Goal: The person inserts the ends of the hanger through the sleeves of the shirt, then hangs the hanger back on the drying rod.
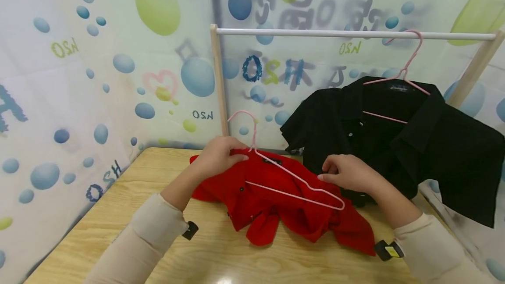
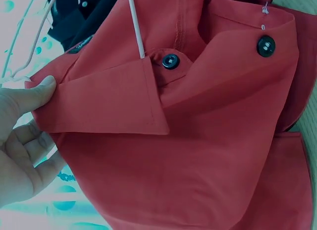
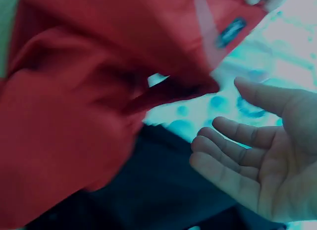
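My left hand (image 1: 218, 154) pinches the collar of a red short shirt (image 1: 262, 229) with dark buttons, near the hanger's neck. In the left wrist view, the thumb lies over the collar flap (image 2: 106, 98) and the fingers are behind it. A pink hanger (image 1: 254, 135) sits at the shirt's neck opening. Its left end is hidden under the red cloth; its right end lies uncovered over the shirt. The right hand (image 1: 349, 171) hovers beside the shirt's right shoulder. In the right wrist view its loosely bent fingers (image 3: 223, 175) hold nothing, apart from the red cloth.
Behind and to the right, a black short-sleeved shirt (image 1: 327, 113) hangs on another pink hanger (image 1: 412, 56) from the white rail (image 1: 315, 33). A wooden post (image 1: 218, 78) supports the rail's left end. The red shirt's lower part rests on a wooden table (image 1: 158, 196).
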Motion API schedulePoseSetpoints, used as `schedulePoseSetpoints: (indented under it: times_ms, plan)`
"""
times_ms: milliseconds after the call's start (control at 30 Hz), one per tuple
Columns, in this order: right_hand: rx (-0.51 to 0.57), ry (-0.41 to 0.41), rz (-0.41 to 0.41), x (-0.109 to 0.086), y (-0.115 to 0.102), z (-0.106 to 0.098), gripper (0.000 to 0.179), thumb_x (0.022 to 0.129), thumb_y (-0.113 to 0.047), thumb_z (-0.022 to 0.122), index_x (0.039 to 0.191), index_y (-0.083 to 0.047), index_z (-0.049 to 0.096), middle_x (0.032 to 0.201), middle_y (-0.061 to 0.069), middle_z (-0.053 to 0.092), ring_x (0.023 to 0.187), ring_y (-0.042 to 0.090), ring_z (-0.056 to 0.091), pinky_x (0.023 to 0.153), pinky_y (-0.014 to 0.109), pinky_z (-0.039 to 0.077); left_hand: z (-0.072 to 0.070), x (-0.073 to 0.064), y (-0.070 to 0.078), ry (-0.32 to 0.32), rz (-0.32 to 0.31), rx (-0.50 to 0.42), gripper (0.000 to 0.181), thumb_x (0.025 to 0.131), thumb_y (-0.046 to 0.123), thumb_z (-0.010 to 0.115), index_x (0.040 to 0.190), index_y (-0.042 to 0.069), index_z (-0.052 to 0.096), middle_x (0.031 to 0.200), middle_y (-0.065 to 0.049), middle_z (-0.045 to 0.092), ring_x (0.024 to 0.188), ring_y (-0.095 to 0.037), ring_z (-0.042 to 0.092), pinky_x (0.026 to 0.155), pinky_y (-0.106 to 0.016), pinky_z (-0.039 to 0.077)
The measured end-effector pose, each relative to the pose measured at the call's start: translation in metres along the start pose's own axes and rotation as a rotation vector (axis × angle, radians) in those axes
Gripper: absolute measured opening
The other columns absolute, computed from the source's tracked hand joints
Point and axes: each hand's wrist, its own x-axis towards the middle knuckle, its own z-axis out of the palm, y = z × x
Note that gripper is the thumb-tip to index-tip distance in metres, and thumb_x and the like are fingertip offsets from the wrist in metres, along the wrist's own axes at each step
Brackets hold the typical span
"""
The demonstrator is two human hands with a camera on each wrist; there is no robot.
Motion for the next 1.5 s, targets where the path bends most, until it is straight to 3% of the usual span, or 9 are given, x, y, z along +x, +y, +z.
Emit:
schedulePoseSetpoints:
  times_ms: [167,333,467,667,833,1033,1200,1333,1500]
  plan:
    - [0.111,-0.117,0.084,0.002,0.021,0.019,0.024,0.086,-0.025,0.075,0.095,-0.006,0.065,0.079,0.003,0.062,0.067,0.017,0.057,0.059,0.032,0.052,-0.001,-0.002,-0.006,0.015,0.032,-0.039,0.021,0.085,0.007,0.075,0.106,0.003,0.075,0.098,-0.006,0.074,0.092,-0.022,0.068,0.083,-0.036,0.055]
    - [0.141,-0.146,0.066,-0.003,0.028,0.028,0.011,0.083,-0.010,0.075,0.084,-0.008,0.065,0.073,0.003,0.059,0.063,0.017,0.054,0.057,0.033,0.050,-0.002,-0.004,-0.009,0.022,0.036,-0.074,0.019,0.085,0.006,0.074,0.104,0.004,0.076,0.096,-0.004,0.074,0.088,-0.020,0.067,0.080,-0.035,0.055]
    - [0.138,-0.020,0.058,-0.009,0.034,0.021,0.005,0.086,-0.004,0.067,0.087,-0.006,0.064,0.078,0.004,0.060,0.066,0.018,0.054,0.058,0.033,0.049,-0.004,-0.006,-0.014,0.046,0.001,-0.127,0.020,0.086,0.006,0.074,0.106,0.004,0.075,0.096,-0.003,0.073,0.086,-0.019,0.064,0.078,-0.036,0.056]
    - [0.415,0.228,0.095,-0.015,0.047,0.005,0.019,0.099,-0.007,0.054,0.114,0.004,0.054,0.097,0.014,0.064,0.081,0.021,0.058,0.067,0.031,0.054,-0.007,-0.011,-0.020,0.100,-0.082,-0.215,0.024,0.088,0.009,0.073,0.111,0.006,0.074,0.094,-0.002,0.071,0.082,-0.018,0.061,0.074,-0.034,0.056]
    - [0.453,0.271,0.088,-0.023,0.049,-0.007,0.024,0.100,-0.009,0.053,0.119,0.006,0.051,0.102,0.016,0.064,0.079,0.017,0.063,0.068,0.029,0.056,-0.008,-0.011,-0.019,0.116,-0.045,-0.185,0.024,0.087,0.009,0.074,0.111,0.005,0.074,0.093,-0.002,0.072,0.080,-0.016,0.060,0.072,-0.033,0.055]
    - [0.466,0.247,0.041,-0.032,0.055,-0.022,0.028,0.100,-0.013,0.054,0.122,0.004,0.049,0.103,0.017,0.063,0.077,0.021,0.061,0.069,0.030,0.057,-0.004,-0.010,-0.015,0.136,0.027,-0.045,0.022,0.085,0.010,0.076,0.106,0.005,0.076,0.085,0.000,0.070,0.074,-0.015,0.058,0.068,-0.031,0.054]
    - [0.428,0.237,-0.003,-0.036,0.060,-0.028,0.028,0.100,-0.016,0.055,0.121,0.003,0.051,0.099,0.016,0.064,0.075,0.022,0.060,0.067,0.031,0.056,0.002,-0.010,-0.008,0.170,0.076,0.170,0.016,0.084,0.012,0.077,0.099,0.006,0.076,0.078,-0.002,0.068,0.070,-0.017,0.060,0.067,-0.031,0.053]
    - [0.385,0.241,-0.018,-0.039,0.058,-0.029,0.026,0.100,-0.015,0.055,0.119,0.003,0.053,0.097,0.016,0.065,0.074,0.022,0.061,0.067,0.030,0.056,0.009,-0.009,-0.003,0.187,0.115,0.353,0.021,0.083,0.014,0.078,0.103,0.006,0.076,0.082,-0.006,0.070,0.074,-0.021,0.065,0.068,-0.032,0.056]
    - [0.278,0.263,-0.011,-0.042,0.049,-0.031,0.020,0.100,-0.014,0.056,0.115,0.000,0.057,0.096,0.013,0.064,0.078,0.023,0.060,0.068,0.028,0.055,0.020,-0.008,0.002,0.155,0.142,0.532,0.024,0.084,0.017,0.078,0.106,0.010,0.076,0.082,-0.006,0.070,0.071,-0.020,0.066,0.059,-0.027,0.054]
